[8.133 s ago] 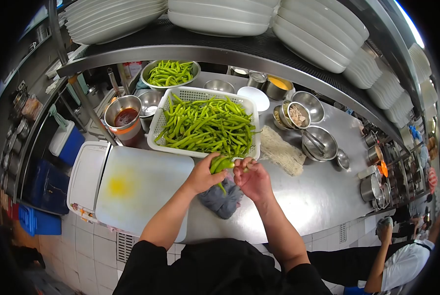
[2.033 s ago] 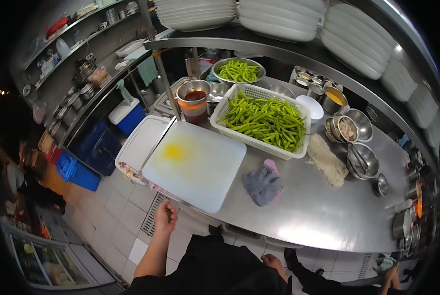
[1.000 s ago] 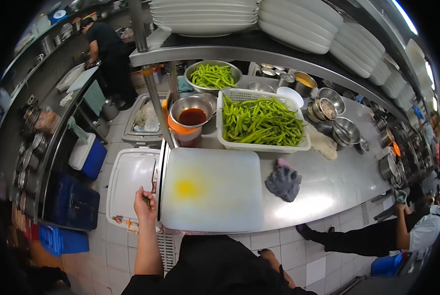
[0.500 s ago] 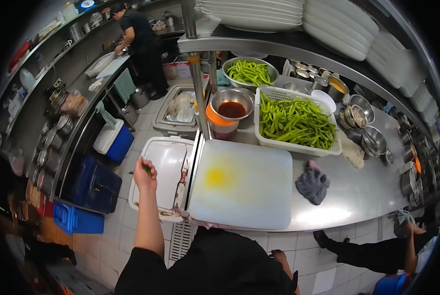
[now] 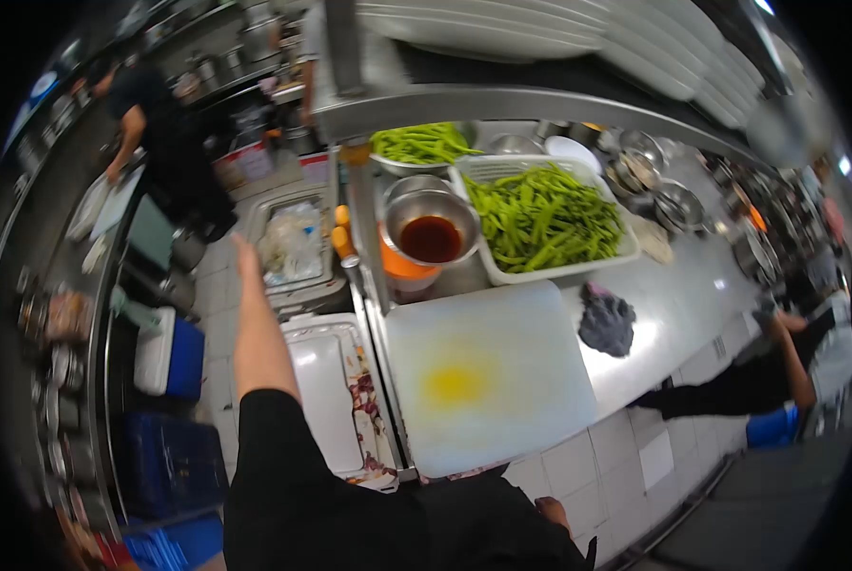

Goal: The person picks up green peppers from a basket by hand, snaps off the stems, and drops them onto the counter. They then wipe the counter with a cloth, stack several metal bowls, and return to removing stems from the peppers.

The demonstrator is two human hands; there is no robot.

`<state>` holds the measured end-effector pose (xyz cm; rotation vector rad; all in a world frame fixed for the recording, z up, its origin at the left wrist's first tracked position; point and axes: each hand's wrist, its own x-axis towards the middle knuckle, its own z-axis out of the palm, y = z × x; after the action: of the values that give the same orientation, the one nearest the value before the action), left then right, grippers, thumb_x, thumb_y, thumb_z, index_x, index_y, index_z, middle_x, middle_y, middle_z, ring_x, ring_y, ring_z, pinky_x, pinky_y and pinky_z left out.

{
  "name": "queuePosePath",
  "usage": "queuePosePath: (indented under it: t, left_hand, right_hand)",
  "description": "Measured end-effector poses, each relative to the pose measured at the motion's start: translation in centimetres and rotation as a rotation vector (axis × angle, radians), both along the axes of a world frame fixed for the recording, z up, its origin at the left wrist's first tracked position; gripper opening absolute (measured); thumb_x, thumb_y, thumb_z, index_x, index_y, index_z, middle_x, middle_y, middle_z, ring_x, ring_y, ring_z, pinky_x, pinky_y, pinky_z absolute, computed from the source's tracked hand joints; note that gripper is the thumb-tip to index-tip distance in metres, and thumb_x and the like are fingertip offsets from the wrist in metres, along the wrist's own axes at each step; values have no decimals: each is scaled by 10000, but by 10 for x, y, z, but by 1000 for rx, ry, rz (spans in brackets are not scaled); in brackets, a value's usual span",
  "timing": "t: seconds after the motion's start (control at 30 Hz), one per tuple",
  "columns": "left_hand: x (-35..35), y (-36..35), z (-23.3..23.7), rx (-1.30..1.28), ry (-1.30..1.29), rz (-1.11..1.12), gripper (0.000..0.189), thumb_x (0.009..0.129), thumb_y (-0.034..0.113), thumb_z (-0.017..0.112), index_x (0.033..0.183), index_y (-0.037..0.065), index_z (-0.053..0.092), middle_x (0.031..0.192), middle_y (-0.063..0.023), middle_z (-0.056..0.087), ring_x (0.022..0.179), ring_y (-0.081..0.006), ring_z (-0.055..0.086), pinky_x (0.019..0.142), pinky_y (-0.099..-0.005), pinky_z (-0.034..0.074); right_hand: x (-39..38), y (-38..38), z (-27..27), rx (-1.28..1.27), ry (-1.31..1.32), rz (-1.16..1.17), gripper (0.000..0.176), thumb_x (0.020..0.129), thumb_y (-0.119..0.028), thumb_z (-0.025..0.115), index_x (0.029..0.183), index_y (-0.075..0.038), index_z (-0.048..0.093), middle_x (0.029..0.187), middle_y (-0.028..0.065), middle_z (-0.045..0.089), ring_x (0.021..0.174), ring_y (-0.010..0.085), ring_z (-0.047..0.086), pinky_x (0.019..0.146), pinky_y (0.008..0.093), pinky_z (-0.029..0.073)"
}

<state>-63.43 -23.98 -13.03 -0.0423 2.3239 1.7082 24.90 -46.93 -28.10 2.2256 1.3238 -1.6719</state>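
The left hand (image 5: 245,257) is stretched out at the end of a bare forearm, far to the left of the worktop, just beside the near-left edge of the lined bin (image 5: 293,246) that stands on the tiled floor against the counter's left end. The hand is smeared by motion, so whether it is open or closed around anything cannot be told. The right hand (image 5: 552,512) hangs low against the person's black clothing at the near edge of the view; only its knuckles show, and its state cannot be told either. Near the lined bin lies a white lidded tub (image 5: 319,395) with reddish scraps along its right edge. On the steel counter (image 5: 678,305), a white cutting board (image 5: 488,376) with a yellow stain sits nearest, with a grey cloth (image 5: 605,322) just to its right. Beyond the board stand a metal bowl of dark red sauce (image 5: 393,217) and, to its right, a white basket of green chillies (image 5: 540,274). Farther back is a steel bowl of chillies (image 5: 421,143). A co-worker in black (image 5: 164,143) stands at the far left.
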Motion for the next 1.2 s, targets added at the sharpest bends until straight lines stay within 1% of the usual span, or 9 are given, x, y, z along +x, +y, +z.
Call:
queuePosePath:
  t: [0.07, 0.13, 0.27, 0.37, 0.47, 0.53, 0.63, 0.97, 1.2]
  left_hand:
    - [-8, -2, -64, 261, -14, -106, 911, 833, 774, 284, 1271, 17, 538, 1164, -218, 596, 1061, -318, 581, 910, -416, 440]
    - [39, -35, -83, 339, -95, -227, 714, 890, 664, 374, 1153, 29, 567, 674, -102, 592, 517, -211, 548, 452, -348, 456]
    - [92, -93, -131, 136, 24, -201, 413, 937, 442, 488, 885, 55, 622, 488, -7, 418, 332, -129, 367, 315, -273, 300]
    - [134, -146, -135, 207, -81, -232, 338, 941, 360, 473, 912, 53, 611, 504, -11, 448, 319, -126, 357, 302, -268, 275]
    - [175, -170, -122, 252, -158, -298, 280, 911, 242, 500, 1083, 40, 590, 709, -86, 578, 483, -137, 514, 379, -267, 385]
    - [218, -172, -102, 112, -6, -251, 424, 849, 130, 536, 1258, 25, 501, 1053, -171, 590, 843, -199, 609, 650, -321, 516]
    - [240, -168, -97, -171, 367, -344, 552, 814, 78, 558, 1347, 23, 426, 1291, -187, 481, 1132, -285, 514, 936, -375, 441]
    - [510, -89, 15, -77, 750, -434, 486, 874, 185, 579, 1302, -6, 451, 1339, -175, 477, 1255, -320, 431, 1058, -380, 322]
    - [607, -42, -4, -843, 888, -658, 672, 930, 477, 427, 1403, 8, 343, 1486, -155, 307, 1396, -297, 235, 1129, -519, 126]
  right_hand:
    - [-11, -13, 15, -3, -20, -45, 283, 893, -236, 547, 1077, -24, 584, 856, 110, 683, 632, 195, 657, 528, 324, 533]
    - [-14, -23, 29, -3, -78, -40, 295, 898, -249, 537, 1072, -18, 598, 901, 119, 690, 662, 202, 678, 530, 325, 541]
    - [28, -41, -21, -142, -49, -192, 325, 907, -284, 511, 1052, -7, 599, 943, 106, 691, 691, 222, 696, 540, 336, 548]
    - [37, -35, -14, -163, -44, -252, 313, 904, -283, 524, 1048, -14, 593, 933, 108, 687, 681, 214, 693, 536, 340, 546]
    - [47, -30, -23, -108, 8, -301, 314, 901, -290, 546, 1060, -22, 581, 906, 109, 682, 684, 214, 690, 534, 340, 542]
    - [56, -22, -30, -104, 53, -295, 321, 900, -296, 555, 1071, -25, 573, 904, 108, 679, 683, 216, 688, 533, 338, 540]
    - [81, -11, -52, -93, 145, -292, 348, 899, -316, 569, 1094, -28, 558, 920, 109, 673, 702, 226, 684, 543, 335, 540]
    - [249, 14, -58, -193, 98, -68, 349, 905, -286, 541, 1128, -18, 547, 1002, 163, 661, 761, 281, 678, 590, 403, 562]
    - [362, 6, -73, -134, 81, -589, 314, 922, -238, 494, 1147, -19, 499, 997, 188, 657, 730, 301, 679, 578, 418, 557]
